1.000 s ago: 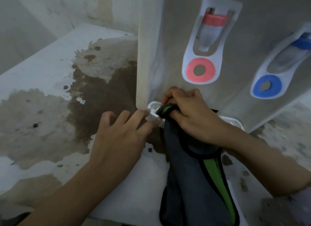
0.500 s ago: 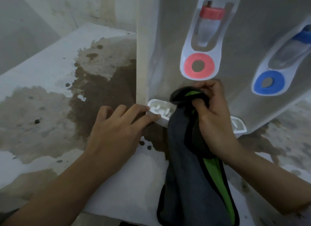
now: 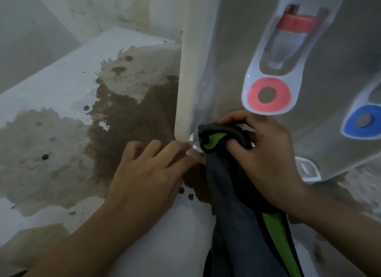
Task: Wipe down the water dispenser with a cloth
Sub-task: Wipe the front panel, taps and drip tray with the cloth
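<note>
Head view: R hand (image 3: 266,159) clenched round the bunched top of the cloth (image 3: 237,214), fingers curled over it and pressing it vs the bottom front of the water dispenser (image 3: 226,49), just below the red tap (image 3: 288,35). Cloth is dark grey w/ green stripe + black trim; the rest hangs down toward the cam. L hand (image 3: 148,173) not gripping, fingers roughly straight, tips touching the left corner of the white drip tray (image 3: 192,146) at the dispenser base, just beside the cloth wad. Tray's right end shows past the R wrist. Blue tap (image 3: 362,122) at right edge, partly cut off. Dispenser stands on a white counter (image 3: 61,87) w/ a big brown stain (image 3: 127,120) to its left, under the L hand. Grubby wall behind.
</note>
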